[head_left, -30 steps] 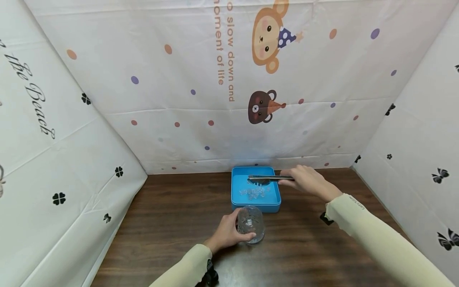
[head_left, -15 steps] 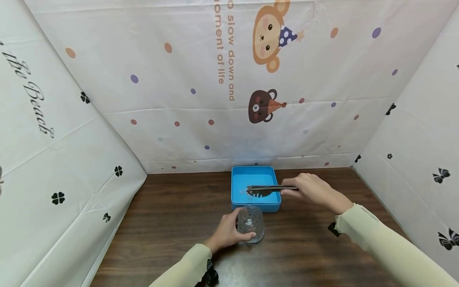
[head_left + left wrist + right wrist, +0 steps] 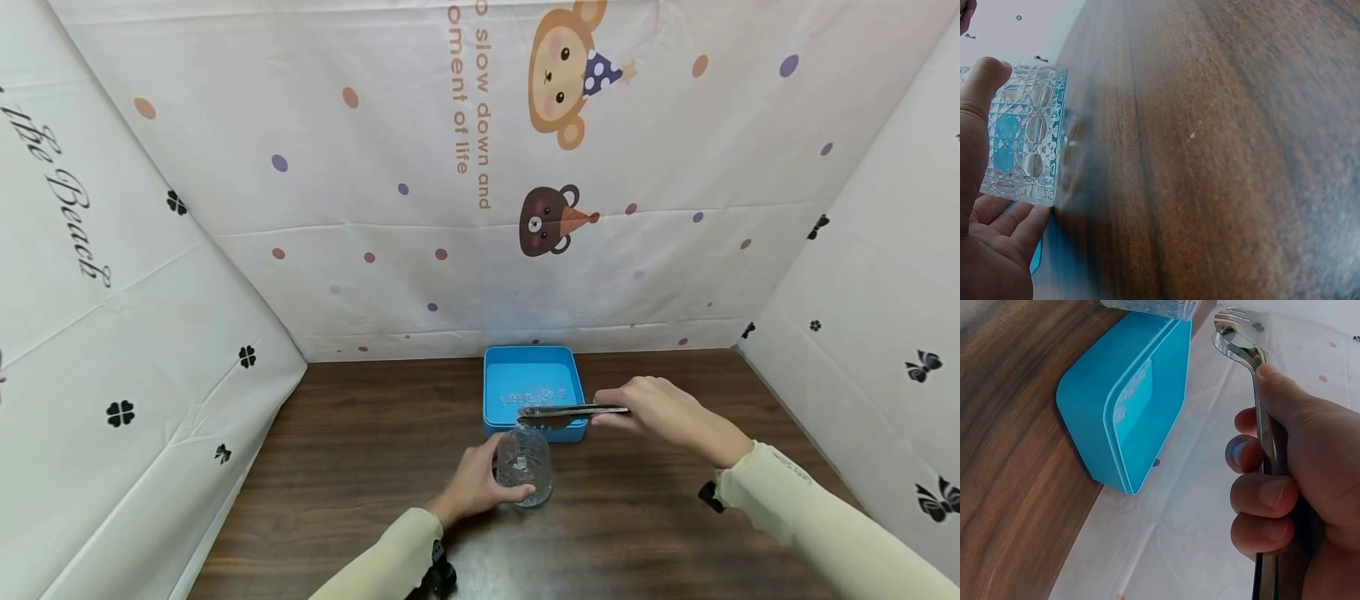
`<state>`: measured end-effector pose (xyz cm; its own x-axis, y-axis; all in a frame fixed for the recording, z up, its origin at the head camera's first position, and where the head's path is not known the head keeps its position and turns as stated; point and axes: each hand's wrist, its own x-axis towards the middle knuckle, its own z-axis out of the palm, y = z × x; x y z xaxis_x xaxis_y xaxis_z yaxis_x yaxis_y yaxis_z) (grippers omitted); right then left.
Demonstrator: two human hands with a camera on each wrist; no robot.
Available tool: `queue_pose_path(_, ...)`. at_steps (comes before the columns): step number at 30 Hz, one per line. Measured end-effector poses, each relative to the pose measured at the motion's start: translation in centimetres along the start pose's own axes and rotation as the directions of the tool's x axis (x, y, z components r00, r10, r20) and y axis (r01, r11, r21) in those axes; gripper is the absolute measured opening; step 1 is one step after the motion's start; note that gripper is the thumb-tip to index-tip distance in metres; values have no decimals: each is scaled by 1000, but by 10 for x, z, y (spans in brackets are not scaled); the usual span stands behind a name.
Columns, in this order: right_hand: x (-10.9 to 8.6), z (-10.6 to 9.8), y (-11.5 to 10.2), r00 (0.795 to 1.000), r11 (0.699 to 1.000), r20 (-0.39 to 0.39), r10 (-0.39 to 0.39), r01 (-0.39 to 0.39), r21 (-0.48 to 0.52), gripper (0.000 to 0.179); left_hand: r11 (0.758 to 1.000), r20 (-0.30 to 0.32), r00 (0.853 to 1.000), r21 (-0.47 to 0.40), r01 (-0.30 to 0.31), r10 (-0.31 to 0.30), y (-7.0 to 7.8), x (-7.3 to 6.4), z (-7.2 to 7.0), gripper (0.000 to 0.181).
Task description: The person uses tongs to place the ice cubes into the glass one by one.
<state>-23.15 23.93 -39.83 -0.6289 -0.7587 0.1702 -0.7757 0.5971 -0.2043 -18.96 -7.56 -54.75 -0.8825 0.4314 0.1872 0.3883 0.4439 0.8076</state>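
My left hand [image 3: 474,483] holds a clear patterned glass [image 3: 525,468] that stands on the wooden table. In the left wrist view, the thumb lies along one side of the glass [image 3: 1025,134] and the fingers are at the other. My right hand [image 3: 667,414] grips metal serving tongs [image 3: 573,410], whose tips are over the glass's rim. Seen from the right wrist, one tong head [image 3: 1232,328] is spoon-shaped with fork-like prongs; I cannot tell whether anything is between the heads. Small clear pieces [image 3: 534,396] lie in the blue box [image 3: 495,367] behind the glass.
The blue box sits near the table's back edge, close to the glass. A white printed cloth [image 3: 405,275] rises behind the brown wooden table [image 3: 360,433], with more white cloth at the left and right sides.
My right hand has brought the tongs from above the box toward me, to over the glass's rim. The left hand and the glass have stayed in place.
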Motion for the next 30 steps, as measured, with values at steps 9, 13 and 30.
queue_pose_path(9, -1, 2, -1, 1000, 1000, -7, -10, 10, -6, 20, 1000, 2, 1000, -9, 0, 0, 0, -1, 0, 75)
queue_pose_path(13, 0, 2, -2, 1000, 1000, -6, -13, 13, -1, 21, 1000, 1, 1000, -3, -2, 2, -1, -1, 0, 75)
queue_pose_path(30, -1, 4, -2, 1000, 1000, 12, 14, -14, 2, 20, 1000, -3, 1000, -16, -5, 5, -1, -1, 0, 78)
